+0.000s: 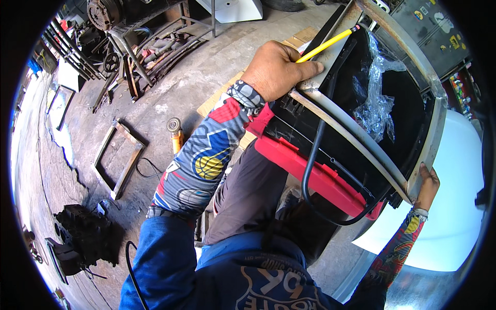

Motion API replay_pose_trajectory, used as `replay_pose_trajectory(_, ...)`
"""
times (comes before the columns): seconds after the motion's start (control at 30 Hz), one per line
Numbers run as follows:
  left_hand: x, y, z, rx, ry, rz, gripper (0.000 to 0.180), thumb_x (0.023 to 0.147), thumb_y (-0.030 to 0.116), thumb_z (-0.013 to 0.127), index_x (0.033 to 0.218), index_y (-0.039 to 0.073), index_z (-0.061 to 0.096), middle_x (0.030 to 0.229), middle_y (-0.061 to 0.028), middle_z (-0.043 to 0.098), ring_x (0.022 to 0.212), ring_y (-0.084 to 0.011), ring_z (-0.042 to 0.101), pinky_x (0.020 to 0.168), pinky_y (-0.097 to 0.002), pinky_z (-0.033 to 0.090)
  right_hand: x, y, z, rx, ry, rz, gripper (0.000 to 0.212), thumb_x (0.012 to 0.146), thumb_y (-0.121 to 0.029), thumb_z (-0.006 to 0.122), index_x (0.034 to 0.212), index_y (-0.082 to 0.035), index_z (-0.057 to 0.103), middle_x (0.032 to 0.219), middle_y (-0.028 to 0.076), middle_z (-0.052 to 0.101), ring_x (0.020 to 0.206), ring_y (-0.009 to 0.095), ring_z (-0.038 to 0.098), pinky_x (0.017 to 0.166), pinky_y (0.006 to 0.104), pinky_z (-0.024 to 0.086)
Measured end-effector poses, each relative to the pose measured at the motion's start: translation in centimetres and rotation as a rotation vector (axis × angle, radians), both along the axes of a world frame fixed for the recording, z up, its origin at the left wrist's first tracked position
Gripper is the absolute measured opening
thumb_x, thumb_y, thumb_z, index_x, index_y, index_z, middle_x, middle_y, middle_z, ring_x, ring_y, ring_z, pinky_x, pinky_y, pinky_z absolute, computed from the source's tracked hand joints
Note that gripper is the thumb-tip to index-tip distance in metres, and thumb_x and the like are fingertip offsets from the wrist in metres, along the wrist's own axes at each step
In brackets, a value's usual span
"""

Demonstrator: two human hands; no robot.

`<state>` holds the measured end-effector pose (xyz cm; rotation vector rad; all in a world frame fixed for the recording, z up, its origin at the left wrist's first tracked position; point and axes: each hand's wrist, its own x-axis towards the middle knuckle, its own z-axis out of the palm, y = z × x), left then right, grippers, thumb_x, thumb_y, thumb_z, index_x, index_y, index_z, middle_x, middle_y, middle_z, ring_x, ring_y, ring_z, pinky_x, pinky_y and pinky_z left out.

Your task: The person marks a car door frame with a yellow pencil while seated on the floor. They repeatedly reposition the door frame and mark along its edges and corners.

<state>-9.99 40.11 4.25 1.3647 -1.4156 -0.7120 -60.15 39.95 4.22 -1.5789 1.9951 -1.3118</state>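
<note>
A bare steel frame [433,135], roughly four-sided with a bent edge, lies over a black panel [341,95] in front of me. My left hand [276,70] is closed at the frame's left corner, a yellow pencil [330,43] pinched by the thumb and pointing up right. My right hand [428,187] grips the frame's near right corner; some of its fingers are hidden. Crumpled clear plastic film [376,103] lies inside the frame. Along the panel's near side run a red plastic part [312,173], a thin spring [343,169] and a looping black hose [308,170].
Left on the concrete floor are another steel frame [135,147], an orange angle grinder [176,137] with a cord, and a black bulky part [85,235]. A metal rack with scrap [160,57] stands at the far left. A large pale curved panel [449,227] is at my right.
</note>
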Motion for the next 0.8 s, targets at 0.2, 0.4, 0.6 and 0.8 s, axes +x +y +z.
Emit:
replay_pose_trajectory(0.2,0.5,-0.3,0.0,-0.012,-0.025,-0.044,0.040,0.081,0.034,0.082,0.084,-0.005,0.076,0.058,-0.0110,0.064,0.053,-0.0137,0.059,0.058,-0.0317,0.051,0.1,0.1,0.1,0.020,-0.005,-0.007,0.036,0.089,-0.028,0.072,0.107,0.004,0.073,0.090,0.010,0.072,0.079,0.020,0.064,0.083,0.0328,0.048)
replay_pose_trajectory(0.4,0.5,-0.2,0.3,-0.008,-0.023,-0.056,0.039,0.081,0.033,0.081,0.085,-0.005,0.076,0.058,-0.0095,0.063,0.052,-0.0123,0.054,0.056,-0.0319,0.049,0.3,0.1,0.2,0.005,0.008,-0.024,0.038,0.086,-0.028,0.074,0.108,0.004,0.074,0.087,0.011,0.071,0.077,0.020,0.063,0.080,0.0336,0.048)
replay_pose_trajectory(0.6,0.7,0.1,0.1,0.022,-0.100,-0.014,0.044,0.083,0.037,0.078,0.080,-0.007,0.073,0.056,-0.0050,0.057,0.054,-0.0103,0.050,0.055,-0.0327,0.045,1.8,0.6,0.5,-0.031,0.101,-0.077,0.034,0.086,-0.026,0.074,0.100,0.005,0.075,0.083,0.012,0.071,0.073,0.020,0.063,0.078,0.0348,0.048)
replay_pose_trajectory(0.8,0.4,-0.6,-0.8,-0.120,-0.065,0.003,0.040,0.088,0.033,0.076,0.074,-0.004,0.070,0.059,0.0030,0.053,0.056,-0.0064,0.043,0.052,-0.0282,0.034,2.7,0.7,0.4,-0.040,-0.073,-0.055,0.022,0.085,-0.015,0.073,0.094,0.004,0.076,0.074,0.007,0.069,0.062,0.014,0.059,0.062,0.0297,0.048)
